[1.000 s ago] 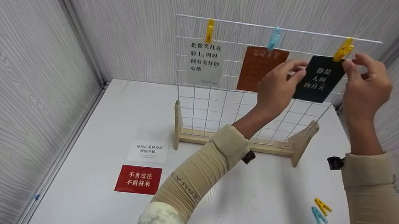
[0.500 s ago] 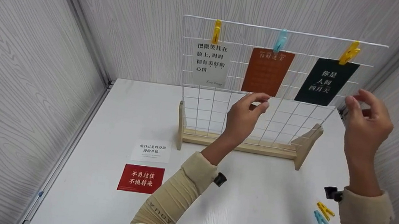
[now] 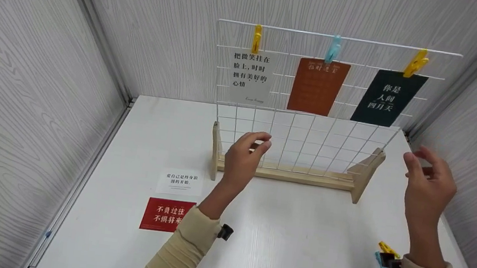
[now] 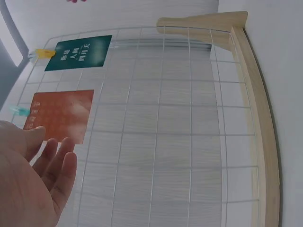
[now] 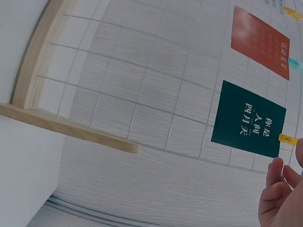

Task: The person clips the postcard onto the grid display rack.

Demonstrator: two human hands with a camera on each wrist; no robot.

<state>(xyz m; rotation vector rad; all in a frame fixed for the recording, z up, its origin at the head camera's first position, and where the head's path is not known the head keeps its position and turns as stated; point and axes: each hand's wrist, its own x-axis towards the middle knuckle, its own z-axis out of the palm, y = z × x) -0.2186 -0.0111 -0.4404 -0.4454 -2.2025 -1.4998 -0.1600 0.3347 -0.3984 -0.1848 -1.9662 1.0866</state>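
Note:
My left hand (image 3: 243,159) hovers before the lower left of the white wire grid (image 3: 301,114), fingers loosely bent and holding nothing. Off the grid's right side is my right hand (image 3: 430,187), also holding nothing, its thumb and fingers apart. Three cards hang from the grid's top: a white card (image 3: 250,78) under a yellow clothespin (image 3: 257,39), an orange-red card (image 3: 318,87) under a light blue clothespin (image 3: 333,49), and a dark green card (image 3: 390,98) under a tilted yellow clothespin (image 3: 416,63). In the right wrist view the green card (image 5: 248,118) hangs near the fingertips.
A wooden base (image 3: 305,177) holds up the grid. On the white table lie a white card (image 3: 180,182) and a red card (image 3: 166,215), the red one partly covered by my left sleeve. Two spare clothespins (image 3: 388,249), yellow and blue, sit partly behind my right wrist's camera.
Both hands have come away from the dark green card, which now hangs by its yellow clothespin. My left hand has moved down and left, my right hand down.

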